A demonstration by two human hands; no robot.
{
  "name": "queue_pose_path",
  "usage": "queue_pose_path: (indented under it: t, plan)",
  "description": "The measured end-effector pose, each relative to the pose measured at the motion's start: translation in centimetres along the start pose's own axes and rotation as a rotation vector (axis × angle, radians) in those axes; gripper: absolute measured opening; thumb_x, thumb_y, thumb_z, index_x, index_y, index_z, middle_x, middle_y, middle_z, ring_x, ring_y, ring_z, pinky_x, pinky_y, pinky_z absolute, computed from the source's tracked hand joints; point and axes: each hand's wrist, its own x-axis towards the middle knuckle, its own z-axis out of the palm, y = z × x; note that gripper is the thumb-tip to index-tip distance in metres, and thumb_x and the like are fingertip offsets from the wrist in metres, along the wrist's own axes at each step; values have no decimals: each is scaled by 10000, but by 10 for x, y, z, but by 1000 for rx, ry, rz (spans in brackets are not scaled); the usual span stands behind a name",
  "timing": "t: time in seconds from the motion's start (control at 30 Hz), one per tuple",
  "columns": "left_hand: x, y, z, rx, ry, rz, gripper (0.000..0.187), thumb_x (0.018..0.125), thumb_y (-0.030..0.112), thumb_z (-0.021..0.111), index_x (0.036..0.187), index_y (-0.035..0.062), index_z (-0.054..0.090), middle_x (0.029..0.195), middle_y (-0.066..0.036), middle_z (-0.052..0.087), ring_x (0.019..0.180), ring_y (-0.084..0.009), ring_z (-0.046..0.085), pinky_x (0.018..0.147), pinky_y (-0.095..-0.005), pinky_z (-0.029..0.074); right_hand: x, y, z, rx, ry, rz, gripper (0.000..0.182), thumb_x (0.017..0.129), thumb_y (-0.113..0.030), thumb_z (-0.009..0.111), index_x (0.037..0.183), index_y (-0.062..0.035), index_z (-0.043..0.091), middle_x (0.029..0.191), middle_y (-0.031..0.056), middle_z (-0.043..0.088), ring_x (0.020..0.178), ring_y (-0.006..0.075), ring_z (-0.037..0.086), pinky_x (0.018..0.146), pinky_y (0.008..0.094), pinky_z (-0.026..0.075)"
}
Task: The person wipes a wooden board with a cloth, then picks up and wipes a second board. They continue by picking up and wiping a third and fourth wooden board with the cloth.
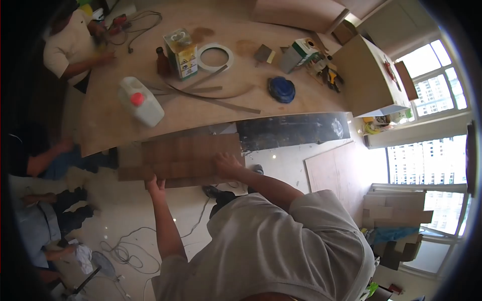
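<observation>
In the head view a brown wooden panel [191, 154] lies just below the workbench edge, with a narrow wooden strip [131, 174] along its near side. My left hand [155, 184] is closed on the near edge of the strip, toward its left part. My right hand [227, 165] rests on the panel's right part, fingers toward its top face; whether they grip it is hard to tell. Right of the panel, a dark, white-smeared board [296, 133] lies along the bench edge.
The workbench [291, 108] holds a white jug [142, 103], a tin [182, 55], a brown bottle [162, 62], a white ring [215, 46], loose strips and a blue lid [281, 89]. People are at the left. Cables [125, 248] cross the floor.
</observation>
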Motion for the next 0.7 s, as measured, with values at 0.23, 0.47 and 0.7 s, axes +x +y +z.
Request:
queue_pose_path:
  t: [0.23, 0.47, 0.7]
  plan:
    - [-31, -57, -12, -3, -73, 130, 535, 918, 158, 703, 1396, 149, 461, 1229, -85, 577, 991, -230, 620, 826, -465, 582, 6, 33, 51, 36, -131, -29, 752, 889, -525, 693, 1493, -117, 509, 1541, 197, 478, 1409, 412, 453, 1170, 546, 362]
    - [-102, -55, 27, 1188, 290, 806, 808, 843, 229, 810, 1532, 92, 412, 1543, -242, 374, 1381, -426, 459, 1050, -588, 451, 3, 33, 29, 55, -27, -132, 741, 707, -302, 828, 1341, -70, 521, 1274, 244, 538, 1129, 500, 583, 937, 605, 521]
    - [-101, -60, 19, 1616, 156, 902, 818, 836, 371, 807, 1528, 134, 441, 1593, -195, 351, 1527, -441, 268, 1105, -687, 334, -11, 16, 18, 76, -58, -62, 855, 713, -356, 860, 1431, -84, 486, 1281, 250, 554, 1197, 494, 558, 997, 567, 506]
